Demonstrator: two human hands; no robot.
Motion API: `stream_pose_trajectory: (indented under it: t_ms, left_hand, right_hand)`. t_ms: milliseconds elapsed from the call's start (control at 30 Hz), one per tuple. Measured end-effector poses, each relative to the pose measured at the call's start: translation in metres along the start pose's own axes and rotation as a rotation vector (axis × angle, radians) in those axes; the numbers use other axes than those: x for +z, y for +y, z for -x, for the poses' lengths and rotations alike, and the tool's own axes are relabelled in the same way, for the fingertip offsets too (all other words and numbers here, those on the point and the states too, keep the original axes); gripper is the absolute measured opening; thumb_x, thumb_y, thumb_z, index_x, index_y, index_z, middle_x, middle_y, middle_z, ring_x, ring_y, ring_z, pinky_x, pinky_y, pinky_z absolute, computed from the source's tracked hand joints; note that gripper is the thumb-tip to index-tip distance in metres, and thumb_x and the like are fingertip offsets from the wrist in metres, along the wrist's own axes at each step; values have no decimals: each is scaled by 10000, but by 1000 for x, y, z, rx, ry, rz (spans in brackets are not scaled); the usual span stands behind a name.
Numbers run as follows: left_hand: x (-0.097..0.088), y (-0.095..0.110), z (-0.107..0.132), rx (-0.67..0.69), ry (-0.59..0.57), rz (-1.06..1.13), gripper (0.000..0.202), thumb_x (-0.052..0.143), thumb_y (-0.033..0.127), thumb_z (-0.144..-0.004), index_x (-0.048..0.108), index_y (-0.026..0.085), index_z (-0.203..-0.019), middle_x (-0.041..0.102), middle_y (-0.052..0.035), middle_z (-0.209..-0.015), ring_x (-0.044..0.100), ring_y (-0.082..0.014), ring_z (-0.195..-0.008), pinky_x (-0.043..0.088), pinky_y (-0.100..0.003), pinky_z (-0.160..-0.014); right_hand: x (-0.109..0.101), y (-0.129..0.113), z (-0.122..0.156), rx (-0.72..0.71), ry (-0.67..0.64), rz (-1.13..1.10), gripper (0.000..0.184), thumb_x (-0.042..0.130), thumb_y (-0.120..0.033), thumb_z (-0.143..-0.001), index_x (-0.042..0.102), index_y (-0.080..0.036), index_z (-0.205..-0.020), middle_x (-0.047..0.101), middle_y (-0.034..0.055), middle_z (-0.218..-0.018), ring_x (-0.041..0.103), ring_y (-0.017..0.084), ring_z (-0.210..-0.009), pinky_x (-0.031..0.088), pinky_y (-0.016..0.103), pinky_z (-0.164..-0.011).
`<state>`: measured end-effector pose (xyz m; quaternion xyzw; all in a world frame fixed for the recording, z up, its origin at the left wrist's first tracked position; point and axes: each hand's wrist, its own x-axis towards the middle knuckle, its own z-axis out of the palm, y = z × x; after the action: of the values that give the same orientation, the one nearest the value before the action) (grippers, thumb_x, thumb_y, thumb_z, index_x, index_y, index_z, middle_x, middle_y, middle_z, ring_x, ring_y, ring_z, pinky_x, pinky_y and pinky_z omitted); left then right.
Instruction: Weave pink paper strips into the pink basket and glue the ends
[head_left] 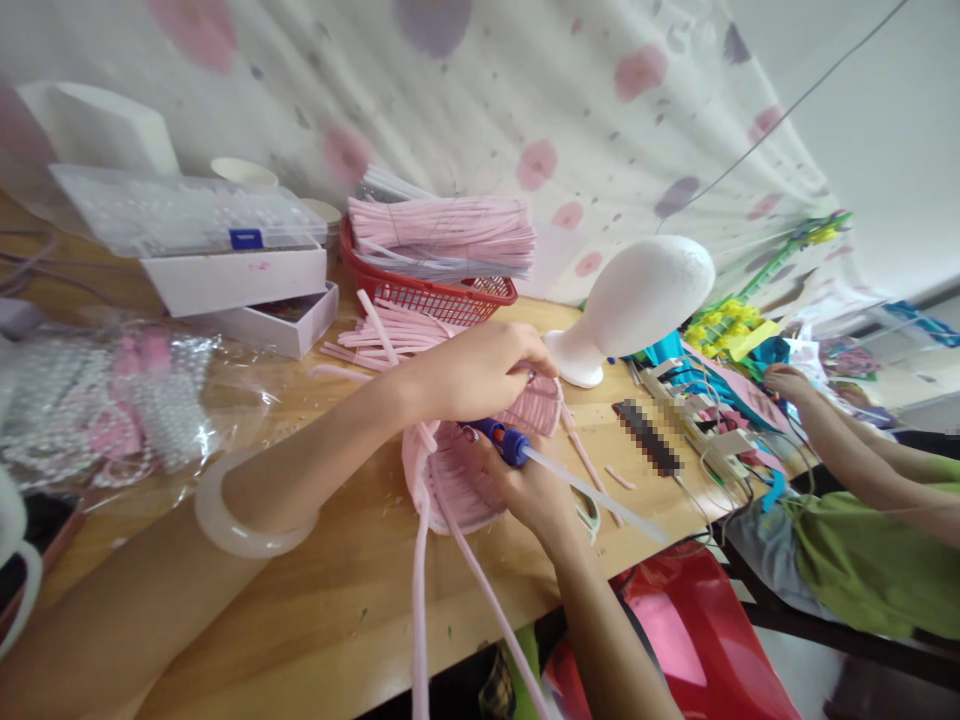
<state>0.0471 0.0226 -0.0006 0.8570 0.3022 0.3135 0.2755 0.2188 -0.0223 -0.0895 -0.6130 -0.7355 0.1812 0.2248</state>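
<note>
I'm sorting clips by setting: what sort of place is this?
Probably a craft workroom: a red basket holds bundled pink strips, a white head form stands on the table, and the right hand holds what looks like a blue glue gun.

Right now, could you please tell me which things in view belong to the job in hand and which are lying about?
In the job, apparently: pink ribbed piece, blue glue gun, glue stick.
Probably lying about: white boxes, clear plastic case, plastic bag.

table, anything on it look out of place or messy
Slightly: a short pink strip lies loose on the table, right of the pink woven piece, like stray scrap. The clear case also juts past the white box under it, looking unevenly stacked.
</note>
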Motion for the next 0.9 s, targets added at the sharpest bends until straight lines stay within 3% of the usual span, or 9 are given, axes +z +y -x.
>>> stream_pose_trajectory:
  t_ms: [267, 400, 633, 900]
  left_hand:
    - [1, 1, 1, 3, -3, -7, 445, 427, -54, -798, 729, 123, -1073, 722, -75, -1142, 637, -171, -1091, 446, -291, -1009]
    - [2, -1, 1, 21, 5, -9, 455, 422, -50, -792, 729, 135, -1073, 721, -71, -1140, 635, -166, -1085, 446, -287, -1006]
    - [3, -1, 1, 12, 1, 1, 446, 417, -49, -795, 728, 113, -1070, 727, -84, -1112, 640, -172, -1076, 441, -289, -1008]
    - [4, -2, 0, 22, 8, -14, 444, 422, -56, -798, 733, 124, -1059, 727, -76, -1124, 638, -175, -1085, 447, -301, -1009]
  right_hand:
    - [0, 1, 1, -41, 9, -105, 436, 561, -552, -888, 563, -196, -636, 556, -21, -548, 478, 124, -505, 330, 239, -466]
    - [1, 1, 1, -30, 9, -101, 481, 572, -588, -871, 537, -193, -599, 518, -27, -511, 450, 116, -485, 305, 237, -449]
    - [-1, 3, -1, -27, -22, -84, 463, 561, -590, -869, 610, -189, -642, 573, 0, -526, 506, 139, -497, 336, 245, -460]
    - [-2, -1, 0, -27, -19, -21, 481, 539, -585, -869, 558, -197, -585, 564, 15, -512, 514, 147, -480, 328, 240, -439]
